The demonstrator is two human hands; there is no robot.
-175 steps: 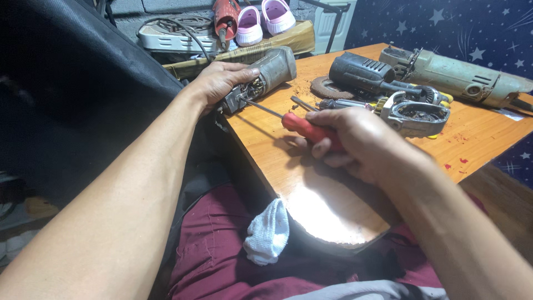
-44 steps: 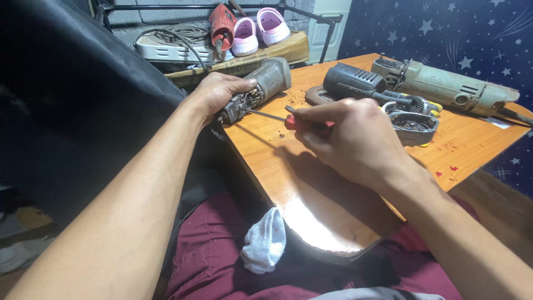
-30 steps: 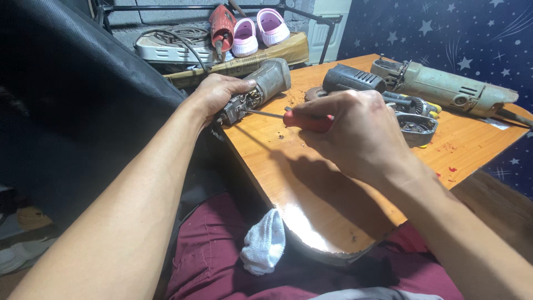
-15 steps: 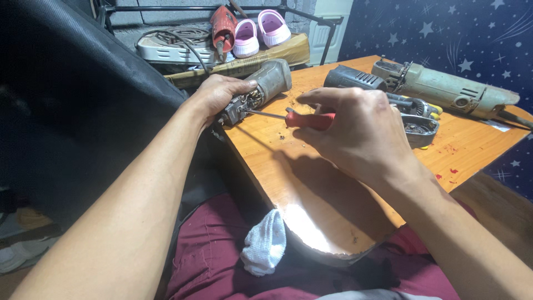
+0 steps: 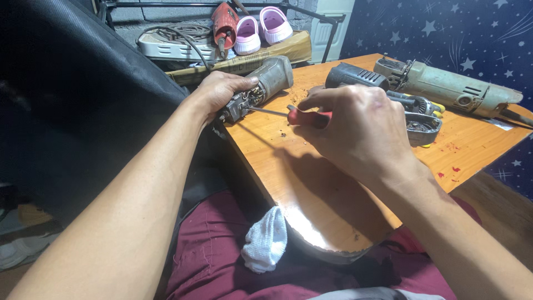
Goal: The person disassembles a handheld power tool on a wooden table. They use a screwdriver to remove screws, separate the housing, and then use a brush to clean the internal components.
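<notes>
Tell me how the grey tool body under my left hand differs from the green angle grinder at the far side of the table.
The grey tool body is short, with its near end open and inner parts showing; the green angle grinder is long and looks assembled. The left hand grips the grey tool body while the red-handled screwdriver in the right hand points into it; the green angle grinder lies untouched. Both lie on the wooden table.

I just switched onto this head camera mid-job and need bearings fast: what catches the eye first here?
At centre, the right hand holds a red-handled screwdriver whose shaft points into the open end of a grey power-tool body, which the left hand grips at the wooden table's far left edge. At far right lies a green angle grinder, and a white cloth rests on the maroon lap.
</notes>
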